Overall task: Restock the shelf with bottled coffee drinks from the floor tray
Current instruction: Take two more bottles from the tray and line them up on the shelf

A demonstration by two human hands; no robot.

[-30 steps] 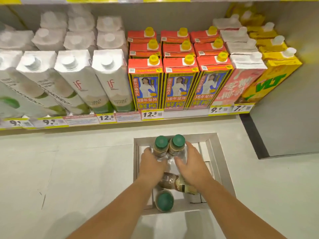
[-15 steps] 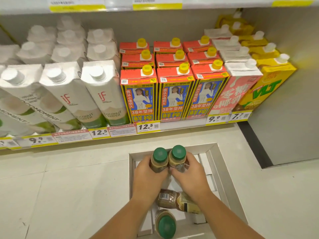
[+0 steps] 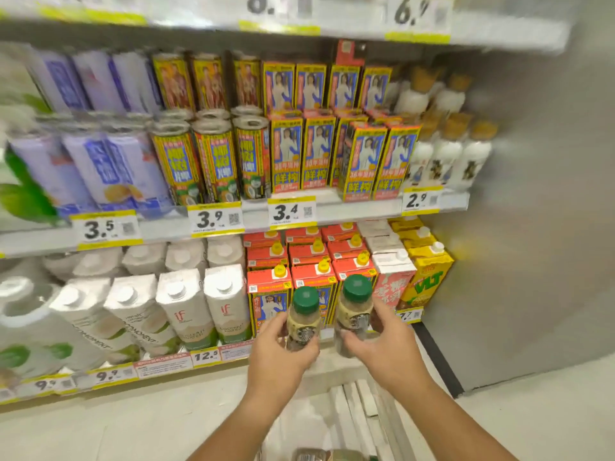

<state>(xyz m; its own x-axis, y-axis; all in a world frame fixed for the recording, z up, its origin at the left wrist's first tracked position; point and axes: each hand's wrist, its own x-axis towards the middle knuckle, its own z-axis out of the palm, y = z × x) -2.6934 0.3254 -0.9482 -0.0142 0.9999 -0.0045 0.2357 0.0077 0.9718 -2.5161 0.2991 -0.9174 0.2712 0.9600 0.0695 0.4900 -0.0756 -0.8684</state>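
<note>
I hold two coffee bottles with green caps upright in front of the bottom shelf. My left hand (image 3: 283,354) grips the left coffee bottle (image 3: 303,322) and my right hand (image 3: 382,344) grips the right coffee bottle (image 3: 354,311). Both bottles hang in the air above the floor tray (image 3: 359,410), whose white rim shows between my forearms. Another bottle (image 3: 312,455) lies in the tray at the bottom edge of the view, mostly cut off.
The bottom shelf holds white coconut water cartons (image 3: 186,304), red-topped juice cartons (image 3: 269,281) and a yellow VLT carton (image 3: 429,284). The shelf above carries cans (image 3: 213,161), small blue cartons (image 3: 316,151) and white bottles (image 3: 446,158). A grey wall panel (image 3: 532,227) stands at the right.
Both hands have lifted the two bottles out of the tray to the height of the bottom shelf. The view has tilted up, showing the higher shelves.
</note>
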